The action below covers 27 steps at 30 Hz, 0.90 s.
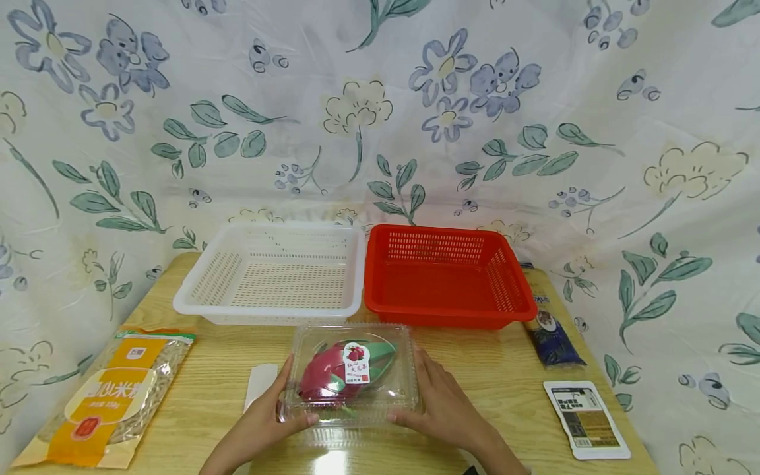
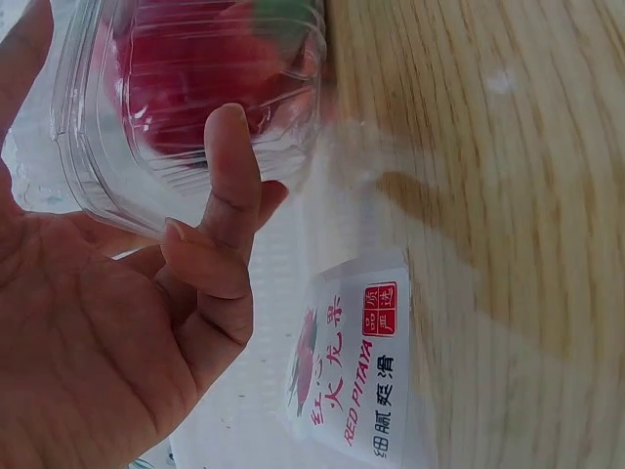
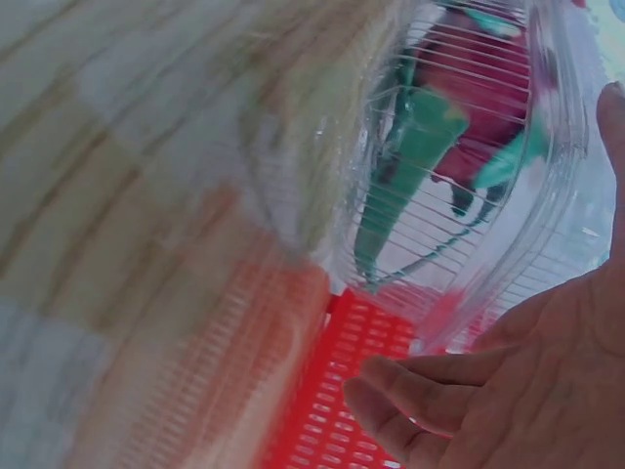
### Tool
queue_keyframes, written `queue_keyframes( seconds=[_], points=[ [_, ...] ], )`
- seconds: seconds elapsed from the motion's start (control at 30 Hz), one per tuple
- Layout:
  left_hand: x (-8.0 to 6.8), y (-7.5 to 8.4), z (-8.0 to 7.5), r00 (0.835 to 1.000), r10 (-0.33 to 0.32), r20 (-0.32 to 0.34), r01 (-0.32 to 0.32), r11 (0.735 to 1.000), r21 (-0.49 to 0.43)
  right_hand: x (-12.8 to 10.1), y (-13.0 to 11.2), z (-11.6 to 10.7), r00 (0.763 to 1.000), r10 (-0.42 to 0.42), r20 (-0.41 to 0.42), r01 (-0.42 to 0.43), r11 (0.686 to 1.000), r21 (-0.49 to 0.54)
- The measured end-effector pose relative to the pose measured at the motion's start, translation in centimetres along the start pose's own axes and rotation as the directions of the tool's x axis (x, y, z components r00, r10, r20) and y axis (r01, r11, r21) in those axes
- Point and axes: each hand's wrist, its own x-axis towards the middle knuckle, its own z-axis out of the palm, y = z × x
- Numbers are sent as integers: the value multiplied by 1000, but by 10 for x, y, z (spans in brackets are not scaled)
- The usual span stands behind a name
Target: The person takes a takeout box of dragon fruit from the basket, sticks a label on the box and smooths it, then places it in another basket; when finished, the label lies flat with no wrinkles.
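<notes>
A clear plastic clamshell box (image 1: 350,373) with a red dragon fruit inside is at the front middle of the wooden table (image 1: 493,369). My left hand (image 1: 291,406) grips its left side, thumb on the front rim. My right hand (image 1: 415,396) grips its right side the same way. In the left wrist view my left hand (image 2: 186,293) curls round the box (image 2: 195,88), and the thumb presses on its wall. The box's ribbed underside (image 3: 459,156) shows in the right wrist view above my right hand (image 3: 508,381).
Behind the box a white basket (image 1: 270,274) and a red basket (image 1: 445,274) stand side by side. A white red-pitaya packet (image 2: 347,381) lies under my left hand. A noodle bag (image 1: 113,396) lies at the left; a dark packet (image 1: 549,330) and a white pack (image 1: 584,419) lie at the right.
</notes>
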Motion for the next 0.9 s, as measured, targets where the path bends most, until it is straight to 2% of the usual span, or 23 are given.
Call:
queue_keyframes(
  seconds=[0.27,0.37,0.57,0.7,0.9],
  points=[
    [0,-3,4,999,27,-19,-27,1000,-10,0,5,6,999,-36,-12,36,999,24],
    [1,-2,5,999,34,-30,-34,999,-28,0,7,8,998,-65,1,65,995,73],
    [3,-2,10,1000,2,-26,-3,999,-48,1,6,9,996,-63,61,52,983,175],
    [3,-3,12,1000,-18,-25,17,998,-53,1,7,9,995,-80,60,67,980,188],
    [2,-2,11,1000,-12,-29,10,999,-49,0,7,11,994,-100,53,88,977,195]
  ],
)
